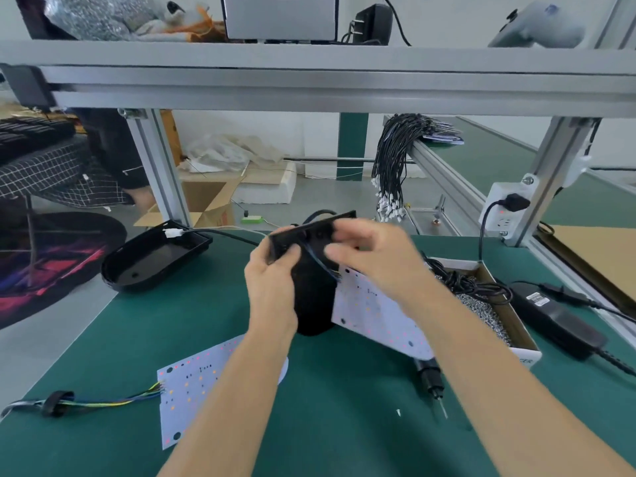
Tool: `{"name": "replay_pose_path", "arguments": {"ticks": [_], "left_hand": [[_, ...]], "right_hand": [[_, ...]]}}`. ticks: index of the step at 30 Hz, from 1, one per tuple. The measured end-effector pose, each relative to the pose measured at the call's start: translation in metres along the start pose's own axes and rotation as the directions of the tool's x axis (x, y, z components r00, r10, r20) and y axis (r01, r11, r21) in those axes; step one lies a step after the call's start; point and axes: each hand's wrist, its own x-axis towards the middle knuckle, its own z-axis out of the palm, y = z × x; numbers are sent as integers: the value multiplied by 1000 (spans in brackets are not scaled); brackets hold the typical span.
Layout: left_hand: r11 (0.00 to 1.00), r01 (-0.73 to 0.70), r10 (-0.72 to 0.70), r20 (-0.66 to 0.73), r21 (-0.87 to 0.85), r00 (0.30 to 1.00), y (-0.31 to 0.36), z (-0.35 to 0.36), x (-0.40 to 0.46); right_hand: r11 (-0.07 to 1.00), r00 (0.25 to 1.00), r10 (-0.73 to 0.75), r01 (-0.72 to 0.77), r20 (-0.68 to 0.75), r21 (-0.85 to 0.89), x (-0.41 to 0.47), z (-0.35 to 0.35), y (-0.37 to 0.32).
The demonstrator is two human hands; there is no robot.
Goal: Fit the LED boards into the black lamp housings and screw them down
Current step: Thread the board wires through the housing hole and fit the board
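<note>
Hands ready a lamp housing above the green counter (pixel 344 425)

The left hand (pixel 272 280) grips the tilted black plastic housing (pixel 311 290); the right hand (pixel 370 249) pinches its wires. The hanging white LED board (pixel 375 311) could strain those leads if tugged.

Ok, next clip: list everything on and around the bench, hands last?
Lamp housing: one, black, held upright at mat centre.
Second housing: one, black, far left corner, open side up.
LED board: one, white, tilted beside the held housing.
Second LED board: one, white, flat near left, coloured wires attached.
Screw box: one, white card, right.
Electric screwdriver: one, black, lying near the right forearm.
Power adapter: one, black, far right.
Cable bundle: black, hanging behind.
Left hand: grips the housing.
Right hand: at the housing's top, blurred.
</note>
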Motion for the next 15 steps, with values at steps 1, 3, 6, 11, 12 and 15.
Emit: {"name": "replay_pose_path", "arguments": {"ticks": [1, 3, 6, 11, 12, 15], "left_hand": [[998, 48, -48, 4, -40, 999, 3, -6, 5], [985, 142, -132, 93, -99, 987, 9, -18, 12], [969, 236, -210, 258, -76, 943, 15, -26, 11], [949, 316, -283, 410, -13, 867, 18, -17, -3], [950, 311, -282, 435, 6, 855, 19, -16, -4], [958, 286, -264, 470, 26, 842, 21, -14, -5]], "right_hand": [[996, 990, -83, 79, -114, -39, -1, -14, 0], [996, 947, -57, 29, -317, -90, 1, -42, 0], [913, 914, 403, -405, -50, -50, 10, -51, 5], [757, 682, 435, -631, 587, 172, 21, -24, 4], [745, 694, 400, -626, 599, 229, 25, -21, 3], [773, 795, 348, -543, 497, 328, 35, -14, -1]]}}
